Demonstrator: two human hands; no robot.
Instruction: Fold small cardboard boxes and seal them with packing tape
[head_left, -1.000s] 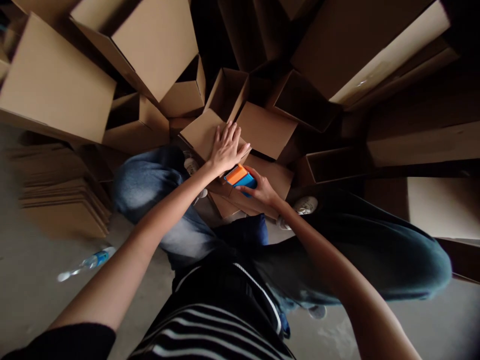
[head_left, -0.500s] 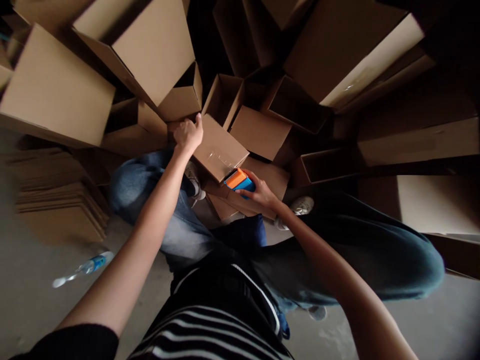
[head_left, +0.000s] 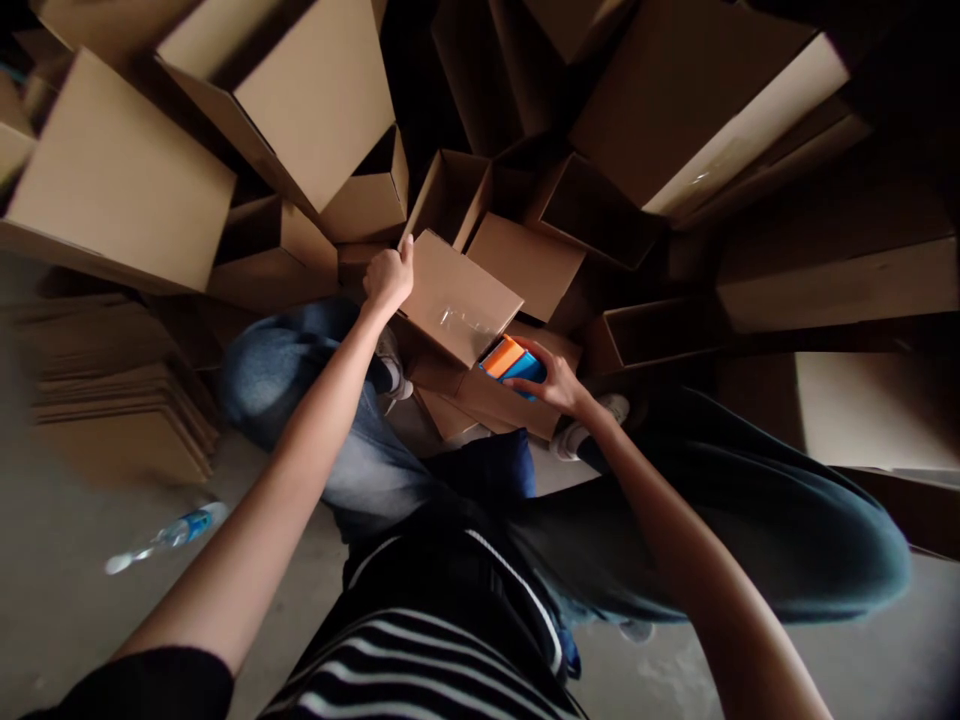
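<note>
The left hand (head_left: 388,280) pinches a corner of a cardboard box (head_left: 459,298); the right hand (head_left: 551,375) clasps an orange-and-blue object (head_left: 514,362), which could slip if that grip loosens.

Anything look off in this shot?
A plastic water bottle lies on its side on the concrete floor, away from the cardboard boxes, so it looks stray. The boxes themselves sit tilted at odd angles in a loose heap, not squarely stacked.
</note>
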